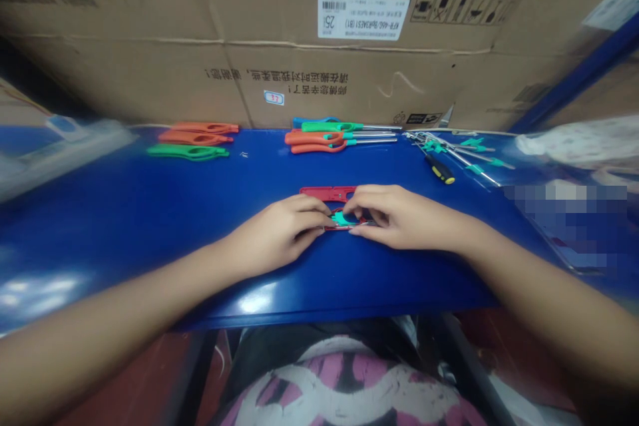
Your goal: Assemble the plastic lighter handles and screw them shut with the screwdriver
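On the head feed I count two long red plastic handle shells on the glossy blue tabletop (150, 246). The nearer red shell (342, 229), partly hidden, has a small teal plastic piece (342, 218) in it. The left hand (294, 229) pinches its left end; the right hand (399, 213) pinches its right part between thumb and fingertips. The farther red shell (322, 194) lies just behind. Beyond are two orange plastic handles (200, 138), one green plastic handle (187, 152) and one black-and-yellow screwdriver (440, 170).
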`<state>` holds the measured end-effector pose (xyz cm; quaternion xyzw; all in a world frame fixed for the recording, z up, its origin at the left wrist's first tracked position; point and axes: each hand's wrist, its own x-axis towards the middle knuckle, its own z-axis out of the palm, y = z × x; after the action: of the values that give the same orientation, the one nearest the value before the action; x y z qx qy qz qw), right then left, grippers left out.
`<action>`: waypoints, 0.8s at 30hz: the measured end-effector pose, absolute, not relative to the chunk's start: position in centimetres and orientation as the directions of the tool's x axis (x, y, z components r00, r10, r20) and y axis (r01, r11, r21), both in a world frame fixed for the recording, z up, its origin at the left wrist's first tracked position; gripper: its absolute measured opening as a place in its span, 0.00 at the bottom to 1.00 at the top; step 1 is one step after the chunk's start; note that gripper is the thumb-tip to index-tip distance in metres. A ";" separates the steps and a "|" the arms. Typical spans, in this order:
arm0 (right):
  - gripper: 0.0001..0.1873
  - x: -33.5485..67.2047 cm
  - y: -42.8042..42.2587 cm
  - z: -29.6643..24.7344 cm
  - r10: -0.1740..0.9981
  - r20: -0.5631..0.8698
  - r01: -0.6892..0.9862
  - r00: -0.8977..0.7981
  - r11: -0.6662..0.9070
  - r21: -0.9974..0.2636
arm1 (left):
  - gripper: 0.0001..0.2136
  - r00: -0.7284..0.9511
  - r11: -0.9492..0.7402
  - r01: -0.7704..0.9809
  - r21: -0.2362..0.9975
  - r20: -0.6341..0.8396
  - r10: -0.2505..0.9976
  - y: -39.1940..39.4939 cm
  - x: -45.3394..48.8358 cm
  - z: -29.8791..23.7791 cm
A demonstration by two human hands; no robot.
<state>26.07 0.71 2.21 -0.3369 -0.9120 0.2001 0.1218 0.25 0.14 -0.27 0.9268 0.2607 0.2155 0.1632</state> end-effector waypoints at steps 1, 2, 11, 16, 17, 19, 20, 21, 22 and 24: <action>0.16 26.1 0.6 2.2 0.658 0.093 0.573 -0.747 0.709 -0.412 | 0.09 0.763 -0.795 0.417 0.441 0.306 0.569 0.1 0.3 -0.2; 0.20 26.0 0.6 2.2 0.648 0.102 0.577 -0.755 0.729 -0.367 | 0.08 0.751 -0.777 0.426 0.463 0.298 0.589 0.1 0.3 -0.1; 0.25 25.9 0.7 1.6 0.467 0.162 0.449 -0.869 0.883 -0.140 | 0.06 0.714 -0.767 0.547 0.335 0.293 0.636 0.2 -0.6 2.0; 0.26 26.0 0.7 1.7 0.438 0.138 0.416 -0.888 0.895 -0.162 | 0.07 0.721 -0.736 0.587 0.337 0.196 0.665 0.2 -0.9 2.2; 0.26 26.0 0.7 1.8 0.436 0.132 0.413 -0.890 0.895 -0.169 | 0.07 0.719 -0.729 0.587 0.353 0.187 0.669 0.2 -0.9 2.1; 0.26 26.0 0.6 1.8 0.438 0.111 0.416 -0.892 0.892 -0.179 | 0.07 0.711 -0.712 0.581 0.395 0.181 0.680 0.4 -0.8 2.0; 0.26 25.9 0.6 1.9 0.441 0.100 0.419 -0.892 0.890 -0.181 | 0.07 0.705 -0.702 0.575 0.420 0.182 0.686 0.5 -0.8 1.9; 0.26 25.9 0.5 1.9 0.442 0.091 0.421 -0.893 0.888 -0.183 | 0.06 0.698 -0.691 0.570 0.446 0.183 0.693 0.6 -0.8 1.9; 0.26 25.9 0.4 1.8 0.443 0.083 0.423 -0.893 0.887 -0.185 | 0.05 0.691 -0.679 0.564 0.470 0.181 0.700 0.6 -0.7 1.9; 0.26 25.8 0.3 1.8 0.444 0.077 0.424 -0.893 0.885 -0.189 | 0.05 0.680 -0.653 0.558 0.513 0.168 0.713 0.7 -0.7 1.9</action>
<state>25.82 0.35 1.79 -0.2241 -0.9691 0.0840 0.0590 -0.68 0.74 1.88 0.8909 0.3567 0.1808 0.2155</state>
